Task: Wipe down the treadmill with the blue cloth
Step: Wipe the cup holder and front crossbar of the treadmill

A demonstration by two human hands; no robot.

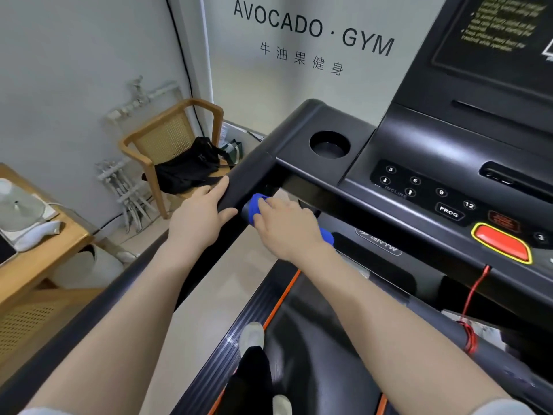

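I stand on a black treadmill (419,151) with an orange-edged belt below me. My left hand (200,214) rests on the left handrail (248,178), thumb underneath and fingers over its top. My right hand (284,223) grips the blue cloth (254,209) wrapped round a short inner grip just right of that rail. A second bit of blue cloth shows past my wrist. The console buttons and red stop button (499,241) lie to the right.
A wooden chair (167,136) with a black bag (191,169) stands left of the treadmill by the wall. A wooden table (39,253) with a fan sits at far left. A red safety cord (472,298) hangs from the console. My feet are on the belt.
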